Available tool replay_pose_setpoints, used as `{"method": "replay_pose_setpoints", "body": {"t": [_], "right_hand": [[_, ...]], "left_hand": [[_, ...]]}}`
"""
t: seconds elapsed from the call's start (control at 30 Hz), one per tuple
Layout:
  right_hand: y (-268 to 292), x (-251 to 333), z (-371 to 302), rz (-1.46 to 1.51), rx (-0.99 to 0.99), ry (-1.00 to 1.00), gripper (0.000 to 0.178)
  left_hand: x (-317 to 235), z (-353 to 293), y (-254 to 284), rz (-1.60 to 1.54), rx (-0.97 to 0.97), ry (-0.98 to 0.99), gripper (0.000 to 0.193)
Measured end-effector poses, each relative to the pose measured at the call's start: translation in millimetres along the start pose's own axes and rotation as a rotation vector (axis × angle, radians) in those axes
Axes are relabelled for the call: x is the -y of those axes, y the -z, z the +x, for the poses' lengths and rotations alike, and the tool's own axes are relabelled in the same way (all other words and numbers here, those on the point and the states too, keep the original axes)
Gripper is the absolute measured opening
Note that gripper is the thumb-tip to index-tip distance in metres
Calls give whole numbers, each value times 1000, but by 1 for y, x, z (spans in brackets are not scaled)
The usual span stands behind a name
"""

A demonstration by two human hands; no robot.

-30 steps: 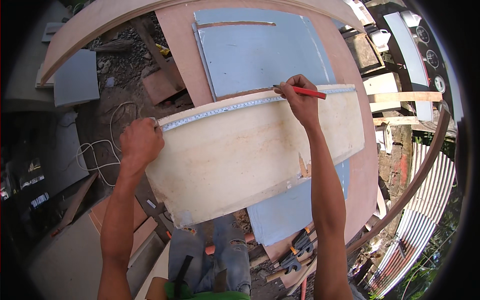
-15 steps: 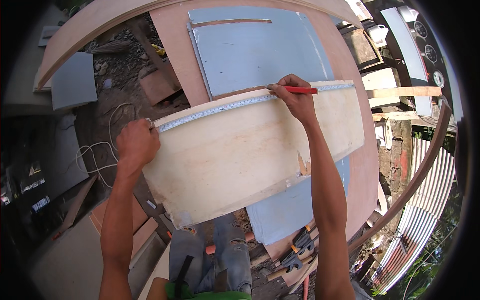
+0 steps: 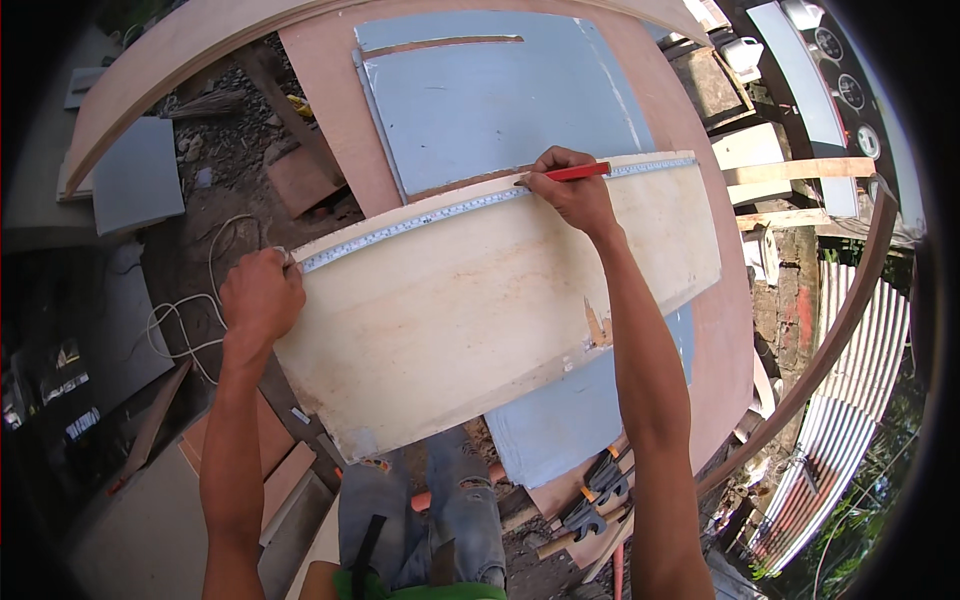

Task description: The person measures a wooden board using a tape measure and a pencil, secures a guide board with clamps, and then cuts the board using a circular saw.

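Observation:
A pale plywood board [image 3: 480, 300] lies across a larger reddish panel [image 3: 340, 120] with a grey sheet [image 3: 500, 100] on it. A metal tape measure [image 3: 420, 222] runs along the board's far edge. My left hand [image 3: 260, 295] presses the tape's end down at the board's left corner. Over at the far edge my right hand [image 3: 570, 195] holds a red pencil [image 3: 575, 172], its tip touching the board beside the tape.
Several black-and-orange clamps [image 3: 595, 495] lie near my knees. A white cord [image 3: 195, 310] loops on the dirt floor at left. A curved wooden strip [image 3: 830, 330] arcs along the right. Grey sheets [image 3: 135, 180] and wood offcuts [image 3: 300, 175] lie at left.
My right hand with the pencil has slid a little to the left along the tape. My left hand has stayed on the tape's end.

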State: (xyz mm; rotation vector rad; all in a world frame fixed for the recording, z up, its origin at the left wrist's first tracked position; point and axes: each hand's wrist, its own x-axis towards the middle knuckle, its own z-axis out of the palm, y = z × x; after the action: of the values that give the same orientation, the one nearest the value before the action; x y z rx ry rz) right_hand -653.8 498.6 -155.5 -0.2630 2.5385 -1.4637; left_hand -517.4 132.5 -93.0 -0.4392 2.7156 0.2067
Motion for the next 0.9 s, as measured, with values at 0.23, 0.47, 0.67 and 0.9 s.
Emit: {"method": "replay_pose_setpoints", "body": {"t": [0.23, 0.47, 0.67, 0.9], "right_hand": [[-1, 1, 1, -8, 14, 1, 15], [-3, 2, 1, -42, 32, 1, 15], [-4, -1, 0, -48, 23, -2, 16], [-5, -2, 0, -43, 22, 2, 16]], "left_hand": [[1, 1, -1, -12, 2, 1, 28], [-1, 0, 2, 2, -5, -7, 27], [0, 1, 1, 6, 4, -3, 28], [2, 2, -1, -2, 7, -14, 27]]}}
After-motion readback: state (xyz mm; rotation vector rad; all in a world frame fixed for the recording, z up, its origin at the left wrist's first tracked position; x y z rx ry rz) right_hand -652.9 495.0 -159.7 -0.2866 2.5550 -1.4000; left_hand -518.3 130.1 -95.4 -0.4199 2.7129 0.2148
